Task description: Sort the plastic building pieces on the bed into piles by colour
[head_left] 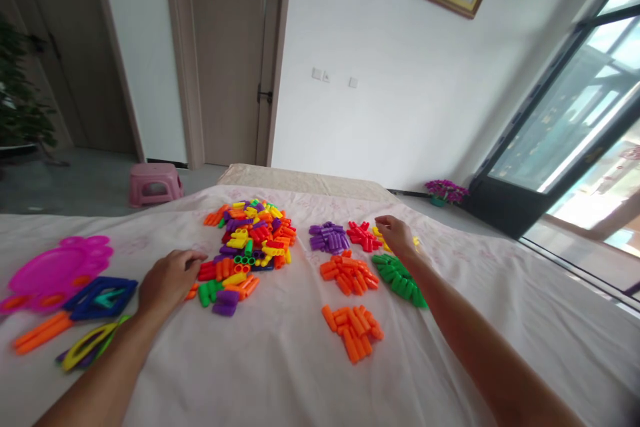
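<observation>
At the left edge of a mixed pile of coloured plastic pieces (257,230), my left hand (170,280) is closed, its fingertips beside orange and red pieces; what it holds, if anything, is hidden. My right hand (397,235) reaches over the yellow pieces (379,236), fingers bent together, and any held piece is too small to tell. Red pieces (363,237) lie just left of it, with purple ones (329,237) further left. Green pieces (399,279) lie below the right hand. Two orange groups, one upper (349,273) and one lower (354,330), lie nearer me.
A pink tray (55,273), blue frames (103,298), orange sticks (44,332) and a yellow ring (87,347) lie at the left on the white cloth (240,373). A pink stool (156,183) stands beyond.
</observation>
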